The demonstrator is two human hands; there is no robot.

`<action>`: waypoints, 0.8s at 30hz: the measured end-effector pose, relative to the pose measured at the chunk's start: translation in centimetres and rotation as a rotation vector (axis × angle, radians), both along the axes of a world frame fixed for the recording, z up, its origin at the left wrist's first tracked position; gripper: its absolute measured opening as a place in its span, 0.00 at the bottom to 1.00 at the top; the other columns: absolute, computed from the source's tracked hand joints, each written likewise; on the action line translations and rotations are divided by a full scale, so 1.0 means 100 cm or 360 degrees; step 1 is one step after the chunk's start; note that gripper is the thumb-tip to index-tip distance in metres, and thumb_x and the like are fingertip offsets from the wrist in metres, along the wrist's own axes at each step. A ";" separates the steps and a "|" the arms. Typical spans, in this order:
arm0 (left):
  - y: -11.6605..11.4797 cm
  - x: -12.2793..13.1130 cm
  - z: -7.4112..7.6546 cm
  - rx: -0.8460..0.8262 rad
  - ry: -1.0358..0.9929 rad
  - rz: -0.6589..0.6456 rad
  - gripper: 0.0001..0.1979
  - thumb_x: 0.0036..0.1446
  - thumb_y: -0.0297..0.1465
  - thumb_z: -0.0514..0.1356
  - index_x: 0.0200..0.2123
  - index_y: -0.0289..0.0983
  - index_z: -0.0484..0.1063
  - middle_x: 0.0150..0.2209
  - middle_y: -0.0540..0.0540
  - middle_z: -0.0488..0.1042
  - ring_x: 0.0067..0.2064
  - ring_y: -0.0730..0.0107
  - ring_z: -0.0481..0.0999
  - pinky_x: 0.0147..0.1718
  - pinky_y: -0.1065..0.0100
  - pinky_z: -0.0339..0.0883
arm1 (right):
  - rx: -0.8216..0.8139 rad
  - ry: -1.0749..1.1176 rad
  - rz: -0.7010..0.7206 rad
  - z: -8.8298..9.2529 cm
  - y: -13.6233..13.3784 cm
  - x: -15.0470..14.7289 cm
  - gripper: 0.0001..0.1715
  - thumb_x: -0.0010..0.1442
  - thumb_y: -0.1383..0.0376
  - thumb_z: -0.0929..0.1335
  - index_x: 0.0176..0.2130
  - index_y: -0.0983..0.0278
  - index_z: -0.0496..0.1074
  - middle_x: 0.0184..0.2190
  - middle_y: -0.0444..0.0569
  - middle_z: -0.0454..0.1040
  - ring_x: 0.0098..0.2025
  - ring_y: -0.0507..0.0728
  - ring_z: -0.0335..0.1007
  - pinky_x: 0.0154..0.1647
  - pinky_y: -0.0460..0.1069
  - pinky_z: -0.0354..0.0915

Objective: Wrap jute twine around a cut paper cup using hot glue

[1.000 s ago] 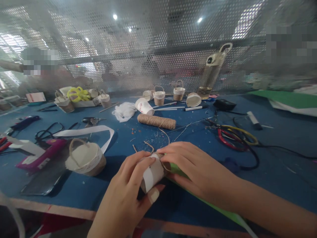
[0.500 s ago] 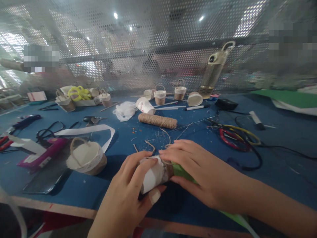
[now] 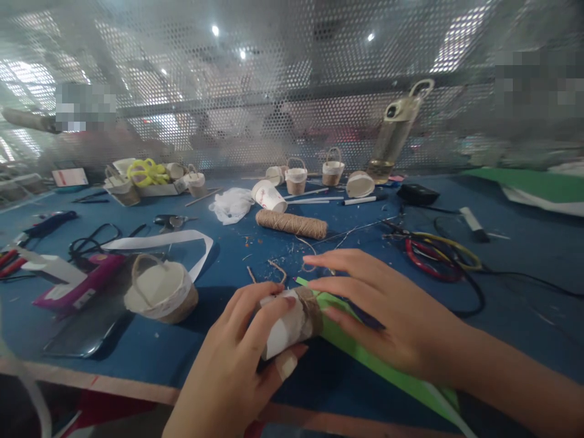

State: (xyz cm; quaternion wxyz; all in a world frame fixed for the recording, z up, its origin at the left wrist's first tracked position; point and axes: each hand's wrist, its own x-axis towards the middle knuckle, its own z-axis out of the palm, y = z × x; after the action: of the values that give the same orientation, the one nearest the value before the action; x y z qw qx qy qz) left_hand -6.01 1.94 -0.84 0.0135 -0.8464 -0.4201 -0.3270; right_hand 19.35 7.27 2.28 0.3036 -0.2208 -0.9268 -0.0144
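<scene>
My left hand is wrapped round a small paper cup lying on its side, its far end wound with brown twine. My right hand hovers just right of the cup with fingers apart, over a bright green strip. Whether its fingertips touch the twine end of the cup I cannot tell. Behind the cup lies a roll of jute twine, its loose strand trailing toward my right hand. To the left stands a twine-wrapped little basket with a handle and white rim.
A purple glue gun and a phone-like dark slab lie at the left. Several small baskets and a leaning bottle stand at the back. Red and yellow pliers and a cable lie at the right.
My right hand has lifted off the cup's twine end and its fingers have spread, uncovering more twine and green strip. My left hand keeps its hold on the cup.
</scene>
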 end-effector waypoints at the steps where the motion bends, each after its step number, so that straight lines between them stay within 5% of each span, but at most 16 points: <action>1: 0.000 0.000 0.001 0.0006 0.0001 0.0001 0.17 0.72 0.35 0.59 0.61 0.41 0.64 0.58 0.39 0.71 0.58 0.57 0.75 0.55 0.59 0.75 | 0.0042 0.0055 -0.0019 0.003 0.000 0.002 0.14 0.71 0.71 0.65 0.55 0.64 0.70 0.62 0.58 0.72 0.66 0.60 0.65 0.66 0.59 0.65; 6: 0.001 0.000 0.002 0.0002 0.0003 -0.0015 0.17 0.71 0.35 0.59 0.61 0.41 0.64 0.58 0.40 0.72 0.58 0.58 0.74 0.56 0.60 0.75 | 0.0176 0.0175 -0.0230 0.014 -0.001 0.021 0.07 0.68 0.72 0.63 0.40 0.60 0.67 0.52 0.54 0.76 0.55 0.58 0.73 0.55 0.55 0.69; 10: 0.002 0.000 0.002 0.0041 0.0001 -0.0027 0.18 0.71 0.35 0.59 0.61 0.40 0.64 0.58 0.39 0.72 0.58 0.57 0.74 0.56 0.59 0.75 | 0.0153 -0.0047 -0.0405 0.000 -0.007 0.044 0.09 0.70 0.69 0.60 0.38 0.59 0.66 0.40 0.49 0.79 0.41 0.57 0.79 0.39 0.53 0.72; 16: 0.000 0.001 0.003 0.0026 0.0011 -0.0034 0.17 0.71 0.35 0.59 0.60 0.40 0.64 0.58 0.38 0.72 0.59 0.56 0.74 0.56 0.58 0.74 | 0.0304 -0.0313 -0.0604 -0.028 -0.024 0.077 0.10 0.71 0.65 0.62 0.48 0.59 0.72 0.45 0.52 0.84 0.46 0.62 0.83 0.45 0.59 0.79; 19: 0.000 -0.001 0.001 0.0015 0.0012 -0.0023 0.18 0.71 0.34 0.59 0.61 0.40 0.64 0.58 0.39 0.72 0.59 0.56 0.74 0.57 0.57 0.74 | 0.0334 -0.0397 -0.0638 -0.026 -0.029 0.079 0.21 0.67 0.68 0.61 0.58 0.61 0.69 0.49 0.53 0.84 0.48 0.62 0.84 0.43 0.59 0.82; 24: 0.002 -0.003 -0.001 0.0066 0.0010 -0.0023 0.18 0.71 0.34 0.59 0.61 0.40 0.64 0.58 0.38 0.71 0.59 0.56 0.74 0.56 0.57 0.75 | 0.0210 -0.0349 -0.0665 -0.019 -0.027 0.067 0.26 0.57 0.73 0.60 0.52 0.61 0.74 0.46 0.56 0.82 0.44 0.62 0.85 0.38 0.57 0.84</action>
State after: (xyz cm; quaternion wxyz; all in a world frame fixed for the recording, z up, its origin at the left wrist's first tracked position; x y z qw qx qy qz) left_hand -6.36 2.11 -0.95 0.0300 -0.8501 -0.4070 -0.3329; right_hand 26.10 4.54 0.42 0.2054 -0.3846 -0.8854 -0.1612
